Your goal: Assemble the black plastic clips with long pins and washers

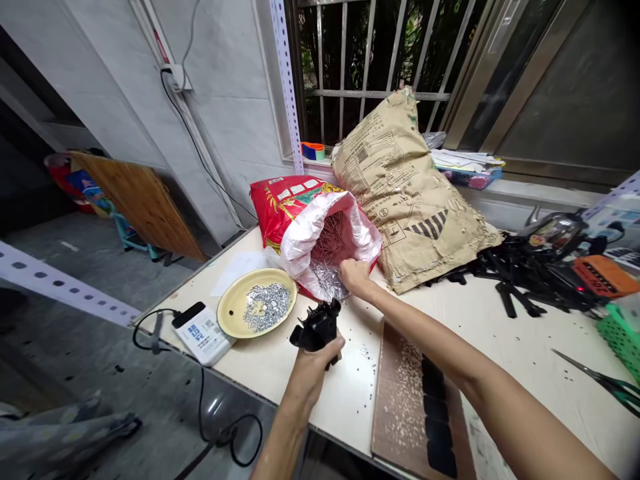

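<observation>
My left hand (314,365) is closed around a black plastic part (320,325) with small prongs on its upper edge, held above the table's front. My right hand (356,277) is at the mouth of a red sack (267,207) with a white lining. Its fingers are curled down at the loose silvery metal pieces (327,279) spilling there; the fingertips are hidden, so what they pinch does not show. Deeper in the sack lie many thin reddish-brown rods (331,240). Left of the black part, a yellow plate (227,313) carries small silvery metal pieces (267,303).
A large brown paper sack (400,193) leans on the window. Black plastic strips (515,273) are heaped at right, near green-handled scissors (595,377). A brown board (400,427) bearing dark squares (437,417) lies in front. A white power bank (203,333) with a cable sits at the left edge.
</observation>
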A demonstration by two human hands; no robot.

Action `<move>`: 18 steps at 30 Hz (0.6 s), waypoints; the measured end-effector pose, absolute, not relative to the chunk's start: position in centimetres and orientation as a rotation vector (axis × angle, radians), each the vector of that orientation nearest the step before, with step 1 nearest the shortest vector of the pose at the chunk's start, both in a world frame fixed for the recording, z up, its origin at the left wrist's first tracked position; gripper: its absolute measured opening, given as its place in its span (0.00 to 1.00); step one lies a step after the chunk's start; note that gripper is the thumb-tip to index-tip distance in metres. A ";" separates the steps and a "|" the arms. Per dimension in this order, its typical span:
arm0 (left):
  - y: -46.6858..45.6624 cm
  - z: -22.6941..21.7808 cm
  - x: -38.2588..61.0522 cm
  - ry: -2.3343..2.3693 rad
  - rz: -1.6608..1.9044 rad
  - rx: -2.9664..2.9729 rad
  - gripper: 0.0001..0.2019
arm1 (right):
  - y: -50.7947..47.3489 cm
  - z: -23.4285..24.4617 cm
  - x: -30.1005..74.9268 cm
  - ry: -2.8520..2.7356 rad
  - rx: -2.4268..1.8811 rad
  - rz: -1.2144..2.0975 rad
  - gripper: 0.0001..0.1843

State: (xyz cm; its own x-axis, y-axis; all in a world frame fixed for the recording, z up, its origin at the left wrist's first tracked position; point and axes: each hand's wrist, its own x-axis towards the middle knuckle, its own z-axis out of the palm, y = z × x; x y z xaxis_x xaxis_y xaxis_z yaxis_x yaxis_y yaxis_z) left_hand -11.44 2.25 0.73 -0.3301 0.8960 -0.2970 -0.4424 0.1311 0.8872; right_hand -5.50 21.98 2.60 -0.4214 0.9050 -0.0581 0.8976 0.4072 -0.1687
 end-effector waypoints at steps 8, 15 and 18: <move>2.6 0.9 -11.2 1.051 1.472 0.177 0.15 | 21.5 3.7 -3.9 -2.610 -1.651 0.257 0.18; 2.1 2.4 -10.4 0.745 1.358 -0.093 0.15 | 21.1 2.6 -6.2 -2.515 -1.651 0.397 0.10; 1.5 2.0 -10.7 0.929 1.453 0.004 0.15 | 20.6 3.8 -5.1 -2.434 -1.569 0.458 0.13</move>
State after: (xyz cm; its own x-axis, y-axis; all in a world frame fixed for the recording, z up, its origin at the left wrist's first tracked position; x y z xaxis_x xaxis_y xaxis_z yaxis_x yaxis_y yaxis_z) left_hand -10.72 1.51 2.03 -0.1529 0.8340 -0.5301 -0.8314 0.1814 0.5252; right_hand -5.06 20.61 3.80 -0.4118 0.9112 0.0075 0.8462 0.3855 -0.3680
